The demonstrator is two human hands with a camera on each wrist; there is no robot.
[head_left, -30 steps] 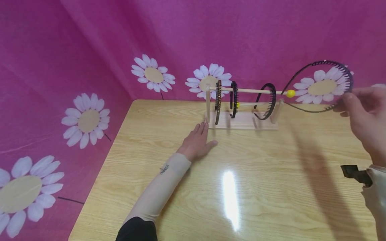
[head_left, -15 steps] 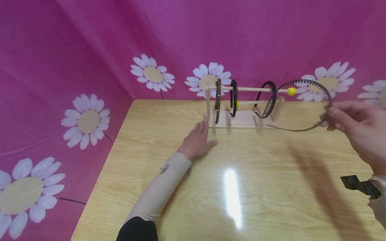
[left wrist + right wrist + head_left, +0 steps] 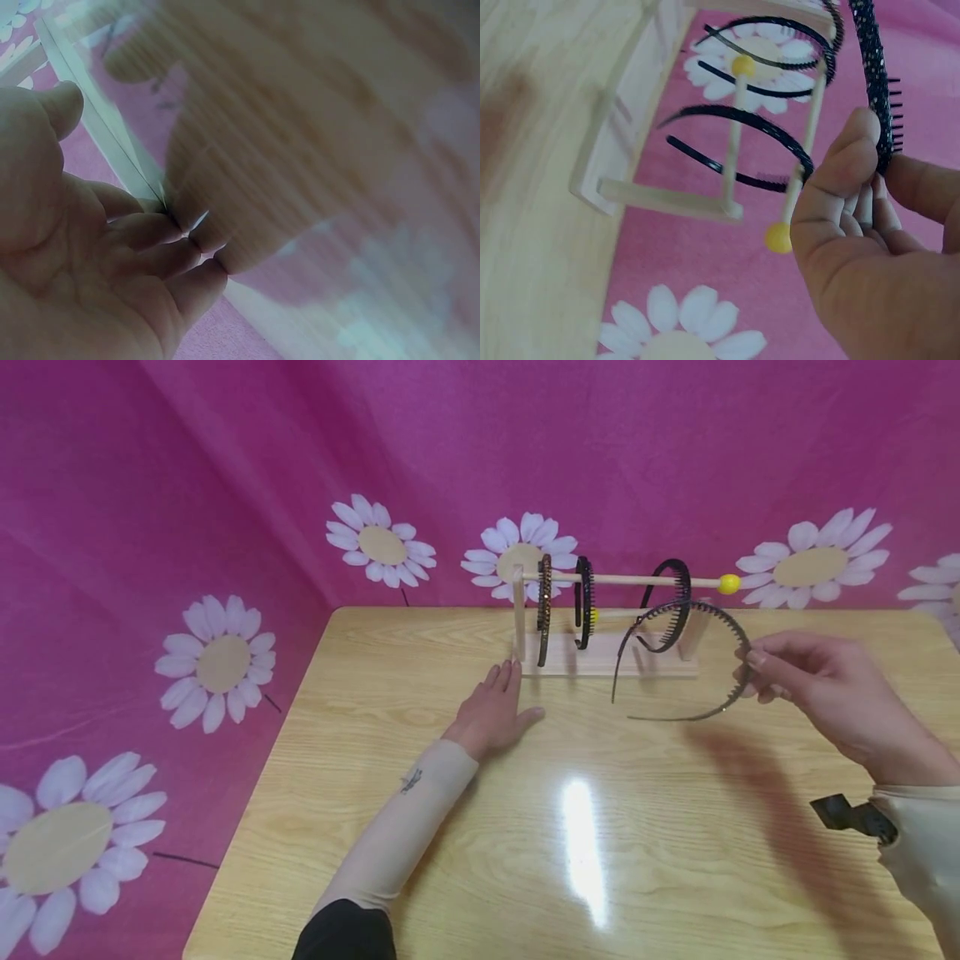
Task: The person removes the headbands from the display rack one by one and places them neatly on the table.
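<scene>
My right hand (image 3: 832,693) pinches a black, toothed headband (image 3: 726,620) by one side, in front of the right end of a wooden headband rack (image 3: 607,667). Its outer face looks speckled and glittery in the right wrist view, where fingers and thumb close on the band (image 3: 874,60). From the rack's upper rod hang a brown glittery headband (image 3: 544,610), a black one (image 3: 585,602) and, farther right, another black one (image 3: 681,610). My left hand (image 3: 489,710) lies flat on the table, fingertips against the left end of the rack's base.
The rod ends in a yellow ball (image 3: 729,583), and a second yellow ball (image 3: 595,616) shows lower down on the rack. Behind the wooden table (image 3: 420,652) hangs a pink cloth (image 3: 637,452) with daisies. Light glares on the tabletop.
My right hand has brought the headband left and down, from beyond the rod's yellow ball to in front of the rack's right end. The left hand stays where it was.
</scene>
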